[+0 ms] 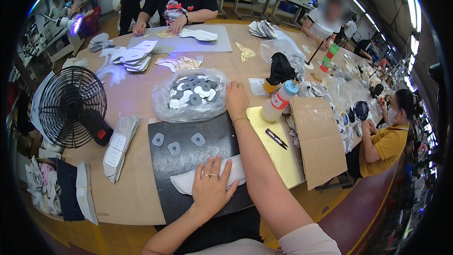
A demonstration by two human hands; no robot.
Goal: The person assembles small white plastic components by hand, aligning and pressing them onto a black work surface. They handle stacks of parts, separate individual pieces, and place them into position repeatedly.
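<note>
My left hand point(210, 186) lies flat, fingers spread, on a stack of white curved fabric pieces point(188, 181) on a dark work mat point(188, 160). My right hand point(236, 98) reaches forward to the rim of a clear plastic bag point(188, 95) full of small grey and white cut pieces; whether it grips anything is hidden. Three small grey pieces point(174, 148) lie in a row on the mat between the bag and the white stack.
A black desk fan point(71, 108) stands at the left, a stack of white pieces point(120, 144) beside it. To the right are a squeeze bottle point(278, 103), black snips point(276, 138) on a yellow board, and cardboard point(318, 137). Other people work around the table.
</note>
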